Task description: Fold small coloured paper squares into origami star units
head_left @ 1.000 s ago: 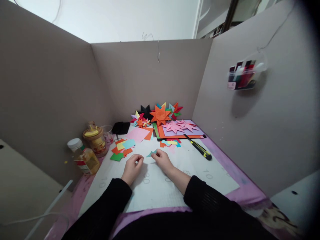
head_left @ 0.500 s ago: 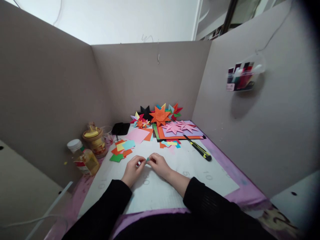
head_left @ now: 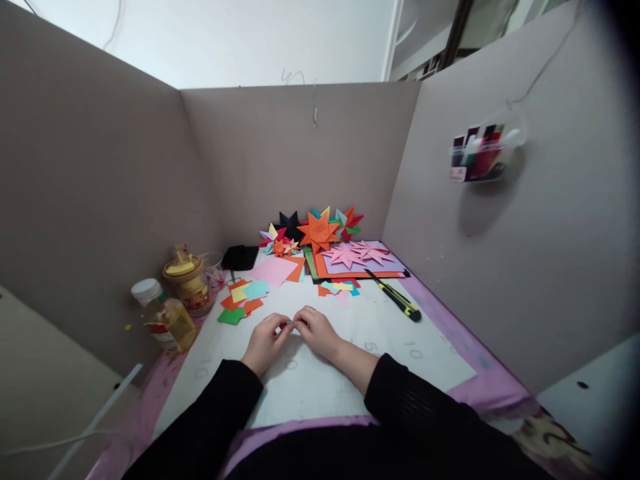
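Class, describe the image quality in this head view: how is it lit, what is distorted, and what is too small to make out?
Head view: soft even light; wide-lens bending of the cardboard walls; dark vignette at right; the paper piece between both hands is too small to resolve.

Both forearms, in black sleeves, enter from the lower edge and converge toward the middle. The left hand (head_left: 265, 341) lies palm-down, knuckles up, its fingers (head_left: 278, 322) curled and directed to the right. The right hand (head_left: 316, 331) mirrors it, wrist angled inward, fingers bent and directed to the left. The fingertips of the two hands meet at a single spot between them, thumbs and forefingers pinched together on a small bluish scrap that is barely visible; whether both hands grip it cannot be told. Both wrists sit low, close above the table, bare beyond the cuffs.
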`<state>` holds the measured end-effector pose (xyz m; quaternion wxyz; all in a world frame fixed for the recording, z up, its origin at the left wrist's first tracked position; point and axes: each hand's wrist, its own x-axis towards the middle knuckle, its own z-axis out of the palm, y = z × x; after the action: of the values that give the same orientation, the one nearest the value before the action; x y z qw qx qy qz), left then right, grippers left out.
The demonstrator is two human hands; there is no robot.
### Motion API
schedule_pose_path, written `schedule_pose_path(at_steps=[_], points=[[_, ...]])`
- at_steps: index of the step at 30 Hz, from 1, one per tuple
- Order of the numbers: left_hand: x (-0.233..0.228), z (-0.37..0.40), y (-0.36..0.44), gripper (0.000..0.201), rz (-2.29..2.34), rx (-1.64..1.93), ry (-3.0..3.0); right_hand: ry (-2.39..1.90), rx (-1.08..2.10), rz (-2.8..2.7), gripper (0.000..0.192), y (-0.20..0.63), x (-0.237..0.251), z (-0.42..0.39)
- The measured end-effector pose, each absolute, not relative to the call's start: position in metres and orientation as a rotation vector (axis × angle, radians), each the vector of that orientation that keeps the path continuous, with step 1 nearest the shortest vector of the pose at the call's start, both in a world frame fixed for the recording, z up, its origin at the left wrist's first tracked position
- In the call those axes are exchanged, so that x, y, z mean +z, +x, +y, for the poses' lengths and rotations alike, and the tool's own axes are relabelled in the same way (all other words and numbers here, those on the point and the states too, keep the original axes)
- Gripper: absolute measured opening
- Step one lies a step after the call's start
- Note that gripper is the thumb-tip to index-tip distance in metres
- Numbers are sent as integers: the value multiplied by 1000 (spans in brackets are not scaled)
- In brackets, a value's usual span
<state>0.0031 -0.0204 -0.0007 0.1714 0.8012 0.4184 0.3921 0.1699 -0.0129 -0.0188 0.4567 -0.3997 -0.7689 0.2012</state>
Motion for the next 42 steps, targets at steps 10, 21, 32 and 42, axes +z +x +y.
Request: schedule_pose_path(at_steps=[10, 21, 32, 42], points=[[-4, -19, 3, 13, 1231, 1102, 2246, -957, 523, -1900, 13, 170, -16, -13], [-4, -20, 4, 16, 1224, 1030, 2274, -982, 409, -1966, 14, 172, -17, -13], [1, -21, 2, 16, 1234, 1079, 2307, -944, 495, -1910, 9, 172, -11, -16], [-1, -21, 4, 17, 1252, 1006, 2310, -937, 506, -1913, 14, 171, -13, -11]])
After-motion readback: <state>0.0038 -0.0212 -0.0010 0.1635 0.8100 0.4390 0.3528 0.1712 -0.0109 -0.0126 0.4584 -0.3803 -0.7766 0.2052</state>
